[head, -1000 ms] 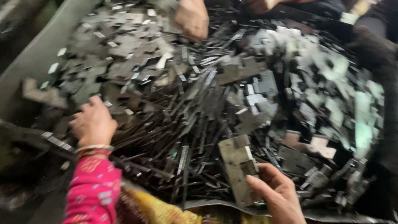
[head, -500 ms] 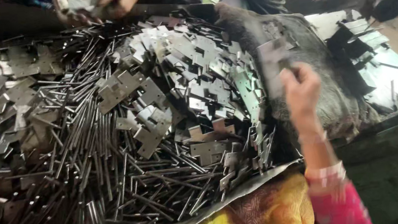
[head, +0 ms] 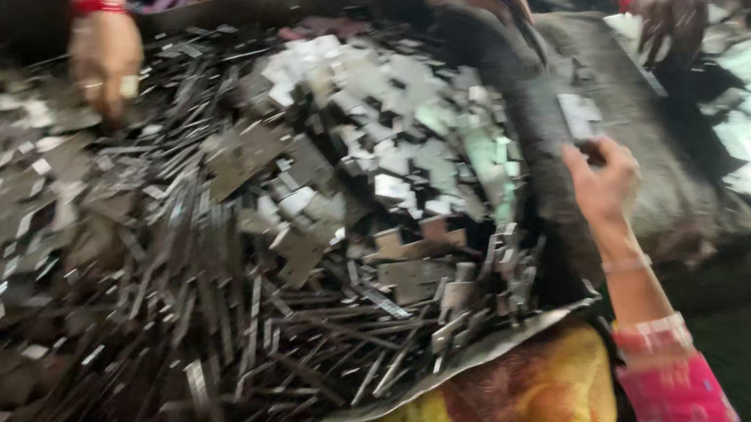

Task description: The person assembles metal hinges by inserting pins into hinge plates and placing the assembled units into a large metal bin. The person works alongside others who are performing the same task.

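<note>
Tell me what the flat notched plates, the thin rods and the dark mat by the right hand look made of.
Notched plates: likely sheet metal, bare grey, glinting pale. Thin rods: likely steel, dark and duller. Dark mat by the right hand: seems coarse fabric or sacking, matte; blur leaves it open.

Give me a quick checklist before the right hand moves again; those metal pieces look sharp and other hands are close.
1. Right hand off the heap of metal pieces: ok, it sits over the dark sack.
2. Fingers closed on a piece: cannot tell, blurred.
3. Left hand in view: not ok, only a sliver at the frame's lower left edge.
4. Other people's hands apart from the right hand: ok.
5. Flat plate beside the right hand lying free: ok.
</note>
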